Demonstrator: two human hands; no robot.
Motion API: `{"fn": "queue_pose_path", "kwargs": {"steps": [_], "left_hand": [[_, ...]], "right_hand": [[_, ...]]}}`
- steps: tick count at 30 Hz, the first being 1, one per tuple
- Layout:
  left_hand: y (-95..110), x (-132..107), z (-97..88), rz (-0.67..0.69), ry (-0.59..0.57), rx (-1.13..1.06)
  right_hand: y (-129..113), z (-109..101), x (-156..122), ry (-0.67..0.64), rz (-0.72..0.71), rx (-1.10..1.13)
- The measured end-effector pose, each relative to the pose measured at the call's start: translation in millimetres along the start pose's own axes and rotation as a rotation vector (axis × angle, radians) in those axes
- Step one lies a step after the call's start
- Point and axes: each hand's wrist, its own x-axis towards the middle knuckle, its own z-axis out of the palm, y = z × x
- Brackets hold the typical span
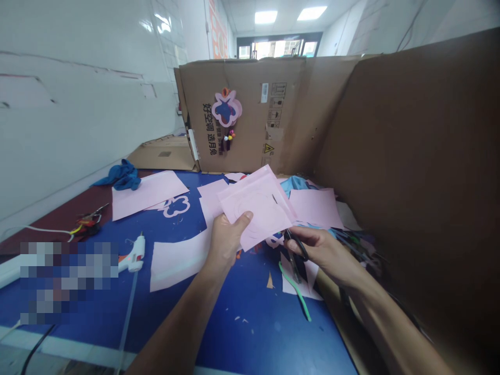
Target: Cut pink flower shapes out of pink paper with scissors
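Note:
My left hand [230, 234] pinches a folded pink sheet [261, 208] with its thumb on top. Faint curved pencil lines and a short dark mark show on the sheet, which is held tilted above the table. Closed around the black handles of a pair of scissors [299, 247], my right hand [320, 247] is at the sheet's lower right edge. Whether the blades touch the paper I cannot tell. Below them lie a green pipe cleaner [296, 291] and a pink paper piece [312, 286].
On the blue table [242, 344] are more pink sheets [172, 260], a flower-shaped paper cutout [175, 207], a glue gun [136, 254] and a blue cloth [121, 176]. Cardboard walls [312, 109] stand behind and at right, with a pink flower ornament [226, 109] hanging there.

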Motion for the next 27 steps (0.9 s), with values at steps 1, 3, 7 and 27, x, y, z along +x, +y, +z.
{"fn": "queue_pose_path", "kwargs": {"steps": [1, 3, 7, 27], "left_hand": [[-0.1, 0.3, -0.1, 0.003, -0.002, 0.003], [-0.4, 1.0, -0.3, 0.01, -0.009, 0.013], [-0.5, 2.3, -1.6, 0.016, -0.023, 0.024], [0.7, 1.5, -4.9, -0.018, -0.096, 0.122]], "right_hand": [[0.4, -0.3, 0.0, 0.003, 0.0, -0.002], [2.1, -1.1, 0.0, 0.0, -0.007, -0.007], [6.4, -2.6, 0.4, -0.005, -0.016, 0.004], [7.8, -2.1, 0.1, 0.002, -0.019, 0.048]]}}
